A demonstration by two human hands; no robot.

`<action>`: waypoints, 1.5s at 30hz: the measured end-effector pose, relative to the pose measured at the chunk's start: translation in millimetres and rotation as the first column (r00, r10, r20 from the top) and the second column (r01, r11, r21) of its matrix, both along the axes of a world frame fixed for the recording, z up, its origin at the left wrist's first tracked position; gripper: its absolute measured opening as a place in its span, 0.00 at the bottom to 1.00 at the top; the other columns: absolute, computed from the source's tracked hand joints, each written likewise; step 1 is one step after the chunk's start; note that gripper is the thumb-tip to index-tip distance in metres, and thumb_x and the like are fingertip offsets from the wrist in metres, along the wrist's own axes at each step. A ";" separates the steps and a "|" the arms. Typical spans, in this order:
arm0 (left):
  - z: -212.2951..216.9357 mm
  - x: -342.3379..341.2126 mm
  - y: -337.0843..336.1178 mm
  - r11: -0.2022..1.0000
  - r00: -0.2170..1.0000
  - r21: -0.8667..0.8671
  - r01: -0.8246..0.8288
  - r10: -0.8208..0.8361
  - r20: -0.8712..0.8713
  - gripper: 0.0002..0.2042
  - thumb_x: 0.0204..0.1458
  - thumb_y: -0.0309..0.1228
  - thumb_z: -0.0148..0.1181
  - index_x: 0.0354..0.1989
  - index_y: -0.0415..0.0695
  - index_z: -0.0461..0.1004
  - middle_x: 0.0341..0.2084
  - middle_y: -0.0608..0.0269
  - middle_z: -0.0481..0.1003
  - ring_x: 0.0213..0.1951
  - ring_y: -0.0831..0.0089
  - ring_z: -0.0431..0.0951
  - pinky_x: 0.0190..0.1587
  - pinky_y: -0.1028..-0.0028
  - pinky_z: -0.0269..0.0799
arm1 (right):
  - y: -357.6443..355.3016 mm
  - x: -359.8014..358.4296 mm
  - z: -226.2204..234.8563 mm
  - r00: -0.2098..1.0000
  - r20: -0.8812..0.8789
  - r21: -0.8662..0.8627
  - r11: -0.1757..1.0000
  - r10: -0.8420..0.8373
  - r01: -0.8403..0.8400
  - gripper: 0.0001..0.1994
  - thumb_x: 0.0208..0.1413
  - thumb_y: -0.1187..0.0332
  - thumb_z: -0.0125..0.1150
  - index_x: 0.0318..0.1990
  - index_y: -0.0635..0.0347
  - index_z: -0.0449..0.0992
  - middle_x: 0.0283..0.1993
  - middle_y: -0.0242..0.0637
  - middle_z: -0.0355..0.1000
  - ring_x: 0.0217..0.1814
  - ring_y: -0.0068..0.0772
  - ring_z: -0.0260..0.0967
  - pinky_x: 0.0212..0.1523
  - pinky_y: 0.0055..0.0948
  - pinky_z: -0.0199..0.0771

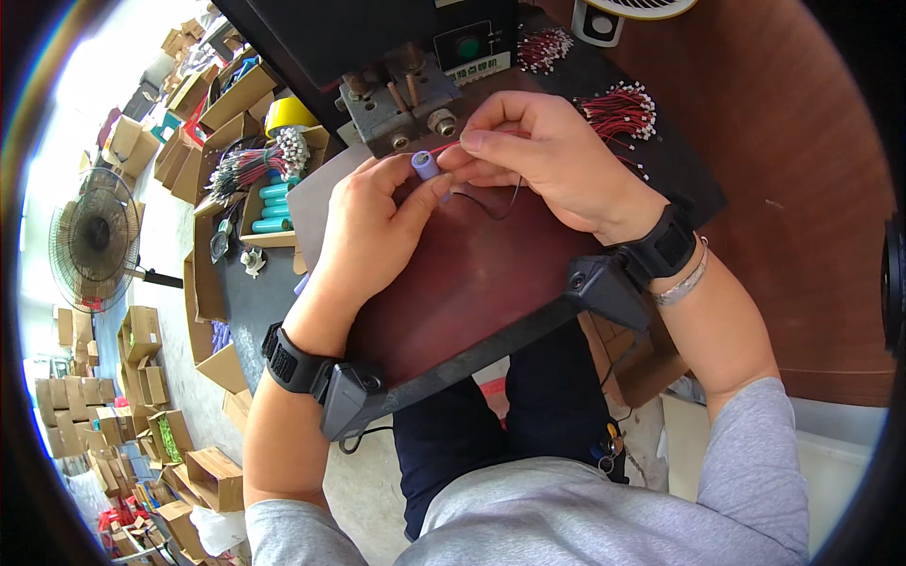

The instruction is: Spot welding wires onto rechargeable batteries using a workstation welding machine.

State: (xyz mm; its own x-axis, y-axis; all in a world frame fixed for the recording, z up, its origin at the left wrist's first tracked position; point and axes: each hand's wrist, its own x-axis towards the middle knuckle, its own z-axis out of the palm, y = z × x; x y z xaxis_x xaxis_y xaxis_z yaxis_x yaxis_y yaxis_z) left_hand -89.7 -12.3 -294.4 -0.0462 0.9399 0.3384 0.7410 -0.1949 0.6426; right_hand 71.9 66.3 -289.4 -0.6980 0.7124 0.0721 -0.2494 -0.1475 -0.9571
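A purple cylinder (425,166) is pinched between the fingers of the left hand (373,222) above the worktop (462,292), well in from its near edge, just before a black machine (377,38). A red wire (445,146) is gripped by the closed fingers of the right hand (555,160). Wire bundles (618,113) are laid toward the worktop's right edge.

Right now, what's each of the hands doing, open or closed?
Left hand: closed, pinching the purple cylinder.
Right hand: closed, pinching the red wire beside the cylinder.
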 end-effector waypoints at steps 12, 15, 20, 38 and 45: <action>2.9 3.5 -0.1 1.000 0.997 0.022 -0.017 0.019 -0.070 0.10 0.43 0.33 0.57 0.26 0.38 0.71 0.18 0.53 0.69 0.22 0.59 0.69 0.25 0.68 0.63 | 3.5 1.1 -1.6 0.999 0.054 0.120 0.993 -0.002 -0.005 0.06 0.51 0.73 0.51 0.34 0.67 0.67 0.34 0.42 0.71 0.38 0.28 0.70 0.39 0.21 0.71; 1.5 3.7 1.0 1.000 0.999 -0.004 -0.017 0.017 -0.051 0.10 0.43 0.33 0.57 0.25 0.37 0.71 0.18 0.53 0.69 0.23 0.57 0.69 0.25 0.68 0.63 | 0.4 -1.0 -1.8 0.999 0.000 0.065 0.997 -0.040 0.040 0.05 0.48 0.76 0.53 0.31 0.69 0.68 0.31 0.41 0.71 0.33 0.26 0.69 0.34 0.20 0.70; 0.2 3.3 1.7 1.000 0.997 -0.005 -0.013 0.013 -0.071 0.10 0.44 0.33 0.56 0.26 0.38 0.71 0.18 0.53 0.69 0.23 0.57 0.69 0.26 0.67 0.64 | 2.2 -1.9 -4.9 0.999 0.016 0.093 0.995 -0.047 0.046 0.05 0.48 0.76 0.53 0.31 0.69 0.69 0.31 0.42 0.71 0.33 0.26 0.69 0.35 0.21 0.70; 0.7 4.2 1.4 1.000 0.994 -0.016 -0.018 0.016 -0.106 0.11 0.45 0.35 0.55 0.30 0.38 0.74 0.23 0.50 0.71 0.28 0.54 0.71 0.31 0.66 0.66 | 0.7 1.9 0.7 0.994 0.085 0.117 0.991 -0.068 0.058 0.05 0.49 0.75 0.52 0.31 0.69 0.68 0.31 0.42 0.71 0.34 0.29 0.71 0.37 0.21 0.71; 0.5 3.9 0.2 0.999 0.996 -0.025 -0.025 0.022 -0.084 0.11 0.45 0.34 0.56 0.30 0.39 0.74 0.23 0.50 0.71 0.28 0.55 0.71 0.31 0.66 0.66 | 1.9 3.1 0.3 0.994 0.102 0.136 0.990 -0.038 0.024 0.05 0.52 0.73 0.50 0.33 0.67 0.68 0.33 0.41 0.71 0.36 0.28 0.71 0.39 0.20 0.72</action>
State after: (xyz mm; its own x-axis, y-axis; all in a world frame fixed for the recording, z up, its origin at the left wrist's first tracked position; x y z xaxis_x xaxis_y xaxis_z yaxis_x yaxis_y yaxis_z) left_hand -85.8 -12.1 -293.9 -0.0408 0.9474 0.3175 0.7968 -0.1609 0.5824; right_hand 74.9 68.1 -289.1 -0.6844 0.7227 0.0967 -0.1502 -0.0100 -0.9886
